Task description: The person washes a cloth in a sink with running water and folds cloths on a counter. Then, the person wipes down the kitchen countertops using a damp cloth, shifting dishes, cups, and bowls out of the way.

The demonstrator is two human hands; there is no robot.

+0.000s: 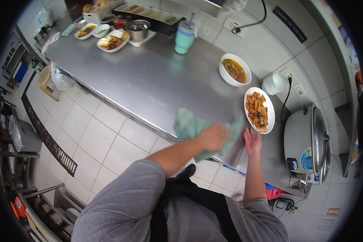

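Observation:
My left hand (214,138), smeared by motion, presses on a green cloth (188,124) near the front edge of the steel counter (149,80). The cloth is spread out and bunched under the palm, and part of it hangs at the edge. My right hand (252,142) has its fingers stretched out at the near rim of a white oval plate (271,117); whether it touches the rim I cannot tell. Browned pieces of food (257,111) cover the plate. Behind it stands a white bowl of soup (234,70).
Small white bowls (272,84) are stacked by the wall. A large rice cooker (304,139) stands at the right. Farther left are a turquoise tumbler (184,37), a steel pot (138,30) and a white dish of food (113,41). A stool (48,82) is on the floor.

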